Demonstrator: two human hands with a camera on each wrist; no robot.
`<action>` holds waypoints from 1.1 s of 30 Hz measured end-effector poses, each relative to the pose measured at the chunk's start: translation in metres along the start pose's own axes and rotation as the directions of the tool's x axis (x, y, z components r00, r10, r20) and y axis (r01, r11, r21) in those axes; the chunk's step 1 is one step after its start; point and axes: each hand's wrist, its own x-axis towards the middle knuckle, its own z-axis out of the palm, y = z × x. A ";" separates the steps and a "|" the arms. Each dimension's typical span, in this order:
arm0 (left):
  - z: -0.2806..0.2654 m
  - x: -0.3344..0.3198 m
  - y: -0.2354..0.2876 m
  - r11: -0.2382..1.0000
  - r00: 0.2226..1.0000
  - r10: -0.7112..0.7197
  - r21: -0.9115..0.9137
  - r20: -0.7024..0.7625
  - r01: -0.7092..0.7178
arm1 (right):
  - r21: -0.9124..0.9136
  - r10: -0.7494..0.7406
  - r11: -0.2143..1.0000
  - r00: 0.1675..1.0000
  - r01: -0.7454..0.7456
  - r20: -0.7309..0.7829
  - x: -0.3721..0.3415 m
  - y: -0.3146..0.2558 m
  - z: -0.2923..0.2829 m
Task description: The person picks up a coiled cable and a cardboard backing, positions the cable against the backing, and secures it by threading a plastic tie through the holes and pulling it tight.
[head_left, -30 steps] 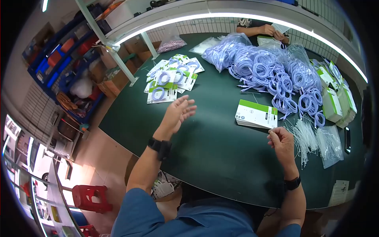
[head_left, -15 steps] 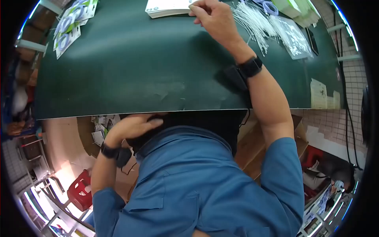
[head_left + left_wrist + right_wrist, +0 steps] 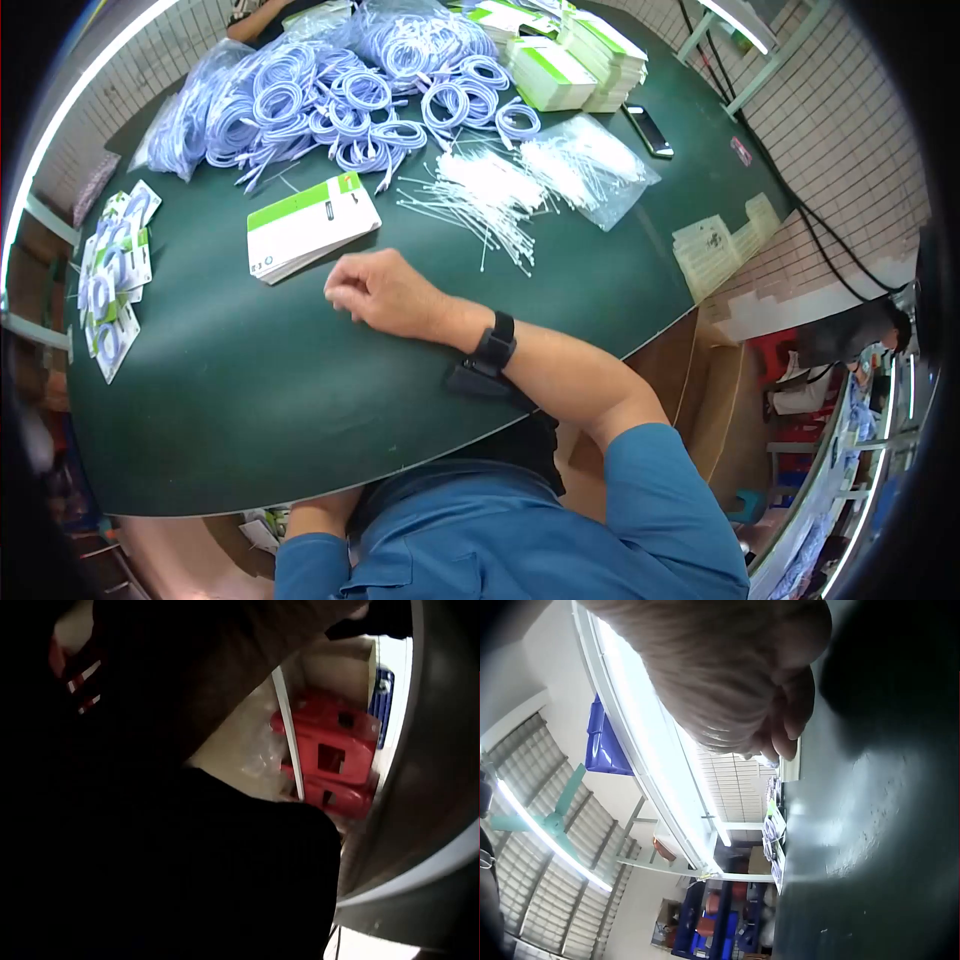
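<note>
The right hand (image 3: 385,290) was positioned just beside a stack of white-and-green cards (image 3: 312,225) on the dark green bench (image 3: 270,390), its fingers loosely curled. The hands were set well apart: the left hand (image 3: 247,667) was hidden beneath the bench's near edge in the head view and shadowed in its wrist view, so its grip could not be told. Lavender cables (image 3: 340,100) were heaped beyond the cards, and white ties (image 3: 490,190) were spread rightward.

Head: high, facing down; right wrist: low, near table (image 3: 260,400) (2 views share it); left: toward stools (image 3: 360,757).
</note>
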 end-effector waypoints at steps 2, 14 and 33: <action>0.008 0.000 -0.012 0.999 1.000 -0.022 -0.035 -0.013 0.022 | -0.009 0.037 0.999 0.998 -0.037 0.049 -0.003 -0.001 0.000; 0.028 -0.071 -0.085 0.938 0.951 -0.308 -0.174 -0.020 0.300 | -0.013 0.159 0.987 0.980 -0.158 0.120 0.009 -0.003 -0.011; 0.084 -0.257 -0.007 0.958 0.963 -0.268 -0.099 0.010 0.268 | -0.452 -0.273 0.857 0.962 0.246 0.006 0.005 -0.021 -0.025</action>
